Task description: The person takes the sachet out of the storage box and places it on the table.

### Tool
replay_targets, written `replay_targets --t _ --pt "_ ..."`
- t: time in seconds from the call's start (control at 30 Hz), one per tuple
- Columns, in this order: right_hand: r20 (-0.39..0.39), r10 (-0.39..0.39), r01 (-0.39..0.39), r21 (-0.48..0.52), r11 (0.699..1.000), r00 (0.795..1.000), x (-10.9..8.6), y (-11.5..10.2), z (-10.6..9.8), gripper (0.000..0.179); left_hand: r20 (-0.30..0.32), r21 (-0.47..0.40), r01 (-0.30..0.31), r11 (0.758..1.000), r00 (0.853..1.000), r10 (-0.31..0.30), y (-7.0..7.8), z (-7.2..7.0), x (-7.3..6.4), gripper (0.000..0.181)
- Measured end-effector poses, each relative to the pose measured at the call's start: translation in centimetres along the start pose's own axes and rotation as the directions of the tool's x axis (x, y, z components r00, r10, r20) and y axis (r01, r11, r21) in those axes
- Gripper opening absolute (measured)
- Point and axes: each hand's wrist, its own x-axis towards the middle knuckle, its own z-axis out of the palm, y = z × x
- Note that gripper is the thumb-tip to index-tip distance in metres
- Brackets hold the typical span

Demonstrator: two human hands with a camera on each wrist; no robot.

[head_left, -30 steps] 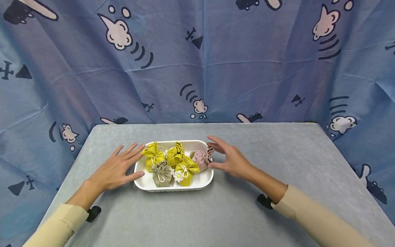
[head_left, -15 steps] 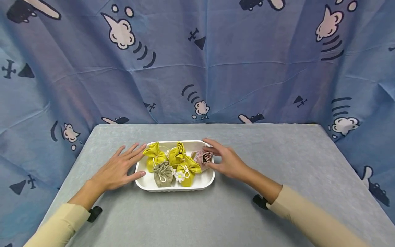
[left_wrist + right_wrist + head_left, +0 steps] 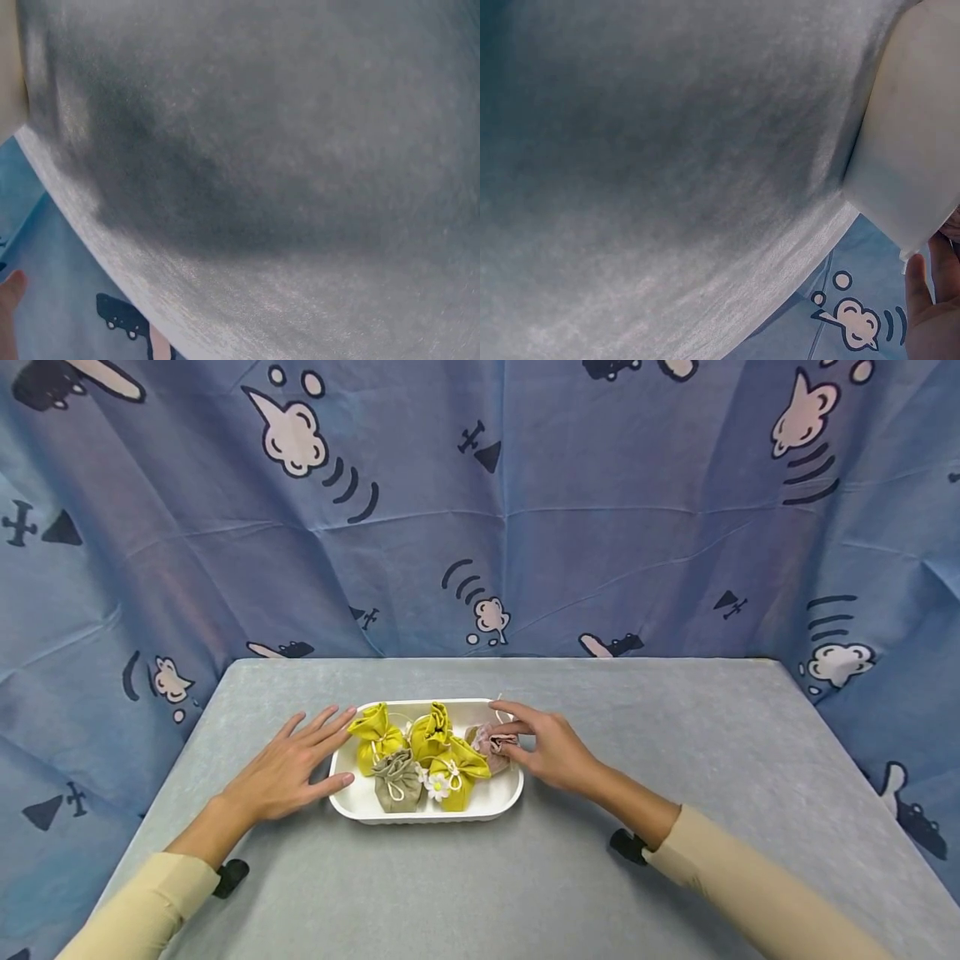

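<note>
Pouches, five that we can count, sit together in a white tray on the grey table: three yellow, one grey-green, and the pink pouch at the tray's right end. From the head view we see the person's right hand pinching the pink pouch by its gathered top, thumb and finger close together on the cloth, while the left hand lies spread, fingers straight, at the tray's left rim, gripping nothing. Only that view gives us the yellow and grey-green cloth and the white flower against the front yellow pouch. The right wrist view adds the tray's outer wall, with part of the hand beside the rim and a sliver of pinkish cloth at the right edge; from there alone we cannot tell the hold. The left wrist view shows us mostly table and shadow, plus a pale strip of tray and one finger at the left. As for printing, we make out drawings on the blue curtain: pale cloud-like shapes, curved strokes and dark triangles.
</note>
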Motion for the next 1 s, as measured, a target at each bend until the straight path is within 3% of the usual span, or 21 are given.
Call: replay_targets --t 0.57,1.0 --pt "-0.025 -0.032 0.035 0.116 0.993 0.999 0.7 -0.9 -1.0 0.053 -0.012 -0.010 -0.010 1.000 1.000 0.010 0.0 0.0 0.0 0.077" --pt "-0.024 -0.064 0.066 0.086 0.994 0.998 0.9 -2.9 -3.8 0.054 -0.012 -0.022 -0.009 1.000 1.000 0.009 0.1 0.0 0.0 0.077"
